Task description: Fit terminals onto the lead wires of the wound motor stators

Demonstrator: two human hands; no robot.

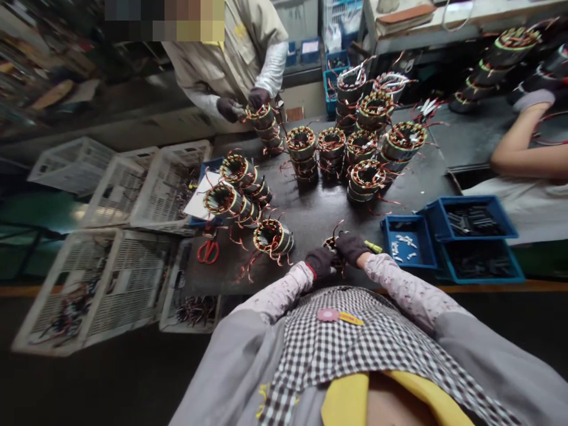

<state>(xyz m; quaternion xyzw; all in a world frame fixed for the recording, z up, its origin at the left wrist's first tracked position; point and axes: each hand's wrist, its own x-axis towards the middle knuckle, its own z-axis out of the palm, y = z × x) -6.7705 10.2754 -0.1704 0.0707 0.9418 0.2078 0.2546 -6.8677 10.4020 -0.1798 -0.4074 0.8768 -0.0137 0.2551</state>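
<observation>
Copper-wound stator stacks (368, 177) crowd the counter's (319, 213) far side — a gloved co-worker (231, 53) stands there. Red scissors (207, 251) lie near the left edge, blue bins (437, 216) at the right edge, white crates (102, 284) beyond the left.

I can read nothing here. The yellow mark (240, 31) on the co-worker's vest (222, 59), the badge (339, 316) on my apron (337, 361) and the stator (331, 243) I hold are too blurred or too small to show any lettering.
</observation>
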